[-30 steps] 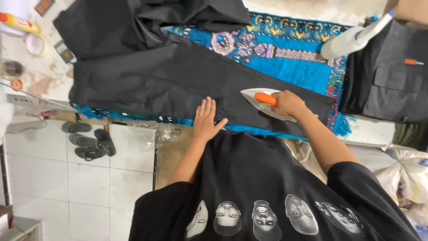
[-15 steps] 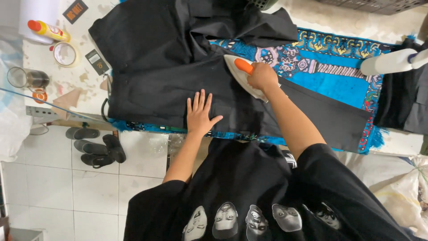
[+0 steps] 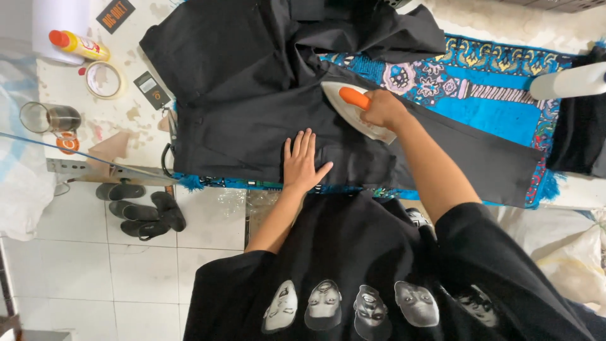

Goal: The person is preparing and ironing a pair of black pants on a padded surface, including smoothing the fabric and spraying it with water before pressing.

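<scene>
Iron (image 3: pixel 353 113) sat on black trousers (image 3: pixel 252 107) atop blue cloth (image 3: pixel 499 95); our right hand (image 3: pixel 384 108) gripped its orange handle, left hand (image 3: pixel 302 163) lay flat, fingers spread, pressing trousers nr table edge.

Tape roll (image 3: pixel 105 80), glass (image 3: pixel 50 117), sandals (image 3: pixel 142 208)

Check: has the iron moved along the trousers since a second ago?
Yes. The iron slid left along the black trousers, from the blue cloth's right part toward the waist.
</scene>
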